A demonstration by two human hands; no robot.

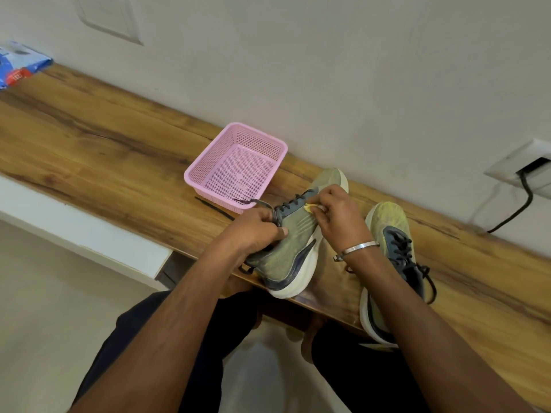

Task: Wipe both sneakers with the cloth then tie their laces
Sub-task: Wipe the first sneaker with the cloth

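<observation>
Wipe step, first sneaker. Left hand (256,231) is gripping the sneaker (293,248) at its collar, steadying it. Right hand (337,216) is pinching the yellow cloth (310,207) against the upper beside the laces (293,201). Second sneaker (387,263) is sitting right of that hand, laces loose. Next, likely: finishing this one, then swapping. Basket (235,168) is lying beyond the hands.

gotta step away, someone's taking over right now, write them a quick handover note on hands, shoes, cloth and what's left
Left hand: grips the collar of the left sneaker and steadies it on the wooden shelf.
Right hand: pinches the yellow cloth against that sneaker's upper, beside the laces.
Right sneaker: stands alone on the shelf, untouched.
Pink basket: behind the sneakers, near the wall.
Done: wiping of the left sneaker is under way.
Left: finish it, probably wipe the right sneaker, then tie both; laces on both hang loose.
</observation>
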